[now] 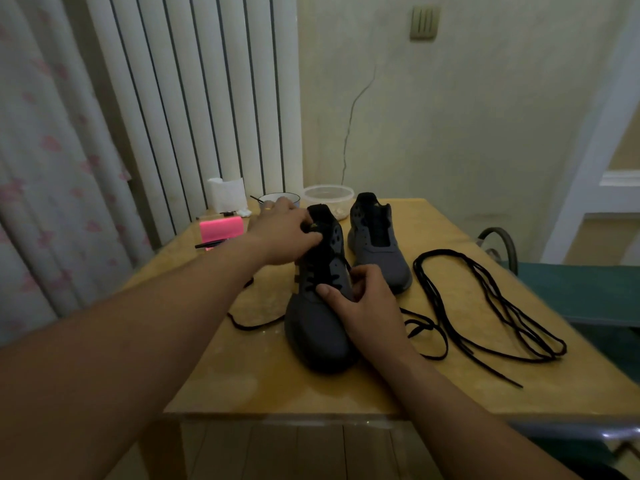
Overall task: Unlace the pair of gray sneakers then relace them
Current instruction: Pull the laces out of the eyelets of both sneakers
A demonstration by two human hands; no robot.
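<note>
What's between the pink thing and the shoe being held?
The left hand, which grips the near shoe by its top, in the head view.

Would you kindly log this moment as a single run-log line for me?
left hand grips near sneaker tongue | right hand holds its side | far sneaker unlaced | loose lace on table

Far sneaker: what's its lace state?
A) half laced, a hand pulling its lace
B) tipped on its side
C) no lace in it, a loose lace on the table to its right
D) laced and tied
C: no lace crosses the tongue of the far sneaker, and a loose black lace lies looped on the table to its right. The left hand and right hand hold the near sneaker.
</note>
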